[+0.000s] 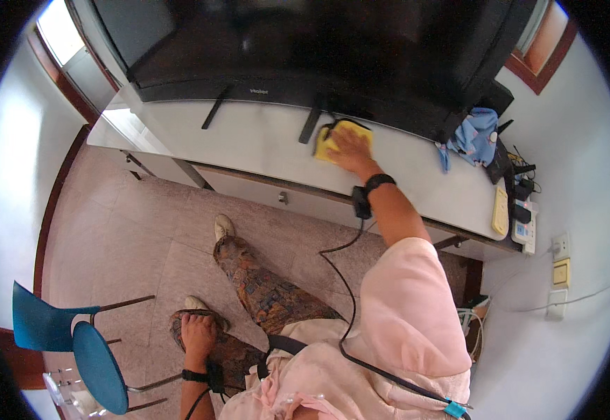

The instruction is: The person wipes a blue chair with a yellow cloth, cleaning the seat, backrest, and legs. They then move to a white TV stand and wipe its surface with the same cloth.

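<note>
My right hand (351, 149) presses a folded yellow cloth (325, 147) with dark edging flat on the white cabinet top (252, 131). The cloth lies just right of one black foot (311, 125) of the large Haier television (294, 52). My left hand (198, 332) rests on my left leg near the knee, over the patterned trousers, its fingers curled downward; nothing shows in it. Each wrist wears a black strap with a small module and a cable.
To the right on the cabinet are a crumpled blue cloth (475, 137), a black router (499, 163) and a pale yellow remote control (500, 211). A power strip (525, 227) with cables sits beside the wall. A blue chair (100, 367) stands at lower left.
</note>
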A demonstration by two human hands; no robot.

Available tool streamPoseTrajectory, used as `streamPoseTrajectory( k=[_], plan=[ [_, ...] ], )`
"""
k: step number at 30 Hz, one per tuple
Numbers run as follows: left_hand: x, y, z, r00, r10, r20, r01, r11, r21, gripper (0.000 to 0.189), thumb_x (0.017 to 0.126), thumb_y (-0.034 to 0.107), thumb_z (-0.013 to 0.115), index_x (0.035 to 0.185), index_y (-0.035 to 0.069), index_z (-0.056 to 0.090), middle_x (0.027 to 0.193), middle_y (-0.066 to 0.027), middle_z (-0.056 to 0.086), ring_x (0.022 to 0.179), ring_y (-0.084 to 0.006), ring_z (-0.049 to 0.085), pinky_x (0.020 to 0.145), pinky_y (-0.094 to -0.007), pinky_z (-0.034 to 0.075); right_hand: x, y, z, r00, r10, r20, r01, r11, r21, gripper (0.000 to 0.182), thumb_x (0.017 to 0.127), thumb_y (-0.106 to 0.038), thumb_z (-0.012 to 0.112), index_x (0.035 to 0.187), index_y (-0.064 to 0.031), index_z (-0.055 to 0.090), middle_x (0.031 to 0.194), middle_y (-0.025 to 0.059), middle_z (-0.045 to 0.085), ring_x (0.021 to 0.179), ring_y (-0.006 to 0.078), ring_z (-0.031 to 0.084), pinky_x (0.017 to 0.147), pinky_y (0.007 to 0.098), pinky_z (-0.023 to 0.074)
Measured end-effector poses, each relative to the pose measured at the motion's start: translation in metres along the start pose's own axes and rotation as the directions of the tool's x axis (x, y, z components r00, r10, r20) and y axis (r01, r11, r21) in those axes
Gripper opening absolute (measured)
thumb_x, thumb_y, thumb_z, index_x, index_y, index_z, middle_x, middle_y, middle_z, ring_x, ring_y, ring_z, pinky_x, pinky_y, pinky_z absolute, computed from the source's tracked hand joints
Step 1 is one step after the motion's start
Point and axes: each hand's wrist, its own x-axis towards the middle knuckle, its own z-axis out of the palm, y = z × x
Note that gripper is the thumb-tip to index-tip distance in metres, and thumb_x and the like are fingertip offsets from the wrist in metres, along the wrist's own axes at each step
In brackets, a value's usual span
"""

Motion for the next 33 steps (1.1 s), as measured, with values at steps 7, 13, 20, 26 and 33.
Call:
streamPoseTrajectory(
  k=[7,13,20,26,33],
  plan=[
    [0.007,-0.005,-0.006,0.995,-0.100,-0.024,0.100,0.995,-0.001,0.015,0.073,0.017,0.057,0.082,0.007,0.063,0.084,-0.0100,0.062,0.087,-0.0251,0.055,0.090,-0.0395,0.033,-0.073,0.062,0.015,0.951,0.165,-0.261,-0.168,0.986,0.012,0.060,0.084,-0.043,0.043,0.133,-0.0117,0.031,0.139,0.0129,0.027,0.127,0.0317,0.025,0.101,0.0530,0.0167],
    [0.020,-0.026,-0.010,0.988,-0.148,0.043,0.150,0.988,-0.049,0.015,0.072,0.016,0.059,0.083,0.005,0.062,0.082,-0.0105,0.061,0.087,-0.0264,0.055,0.089,-0.0397,0.034,-0.117,0.034,0.033,0.952,0.120,-0.280,-0.154,0.983,-0.104,0.058,0.084,-0.040,0.044,0.133,-0.0102,0.032,0.138,0.0126,0.028,0.126,0.0328,0.026,0.097,0.0573,0.0200],
    [0.029,-0.048,-0.001,0.995,-0.099,-0.002,0.099,0.994,-0.036,0.016,0.074,0.017,0.058,0.081,0.003,0.061,0.081,-0.0109,0.060,0.086,-0.0258,0.054,0.087,-0.0396,0.034,-0.071,-0.084,0.040,0.964,-0.212,-0.160,0.205,0.977,-0.056,0.062,0.082,-0.037,0.049,0.134,-0.0101,0.030,0.140,0.0132,0.023,0.129,0.0334,0.021,0.100,0.0559,0.0143],
    [0.034,-0.060,-0.003,0.993,-0.113,0.045,0.112,0.994,0.013,0.015,0.074,0.018,0.057,0.081,0.006,0.062,0.082,-0.0093,0.061,0.087,-0.0246,0.054,0.088,-0.0390,0.034,0.010,-0.166,0.027,0.971,-0.236,0.027,0.235,0.971,0.036,0.061,0.088,-0.041,0.039,0.138,-0.0107,0.020,0.144,0.0133,0.012,0.132,0.0334,0.010,0.104,0.0540,0.0077],
    [0.034,-0.079,-0.001,0.990,-0.135,0.040,0.135,0.991,-0.002,0.015,0.071,0.018,0.058,0.081,0.007,0.062,0.081,-0.0080,0.061,0.085,-0.0234,0.055,0.088,-0.0380,0.033,0.092,-0.182,0.016,0.995,-0.090,0.037,0.088,0.995,0.052,0.065,0.086,-0.050,0.035,0.139,-0.0148,0.019,0.145,0.0100,0.009,0.134,0.0296,0.007,0.104,0.0529,0.0084]
  ],
)
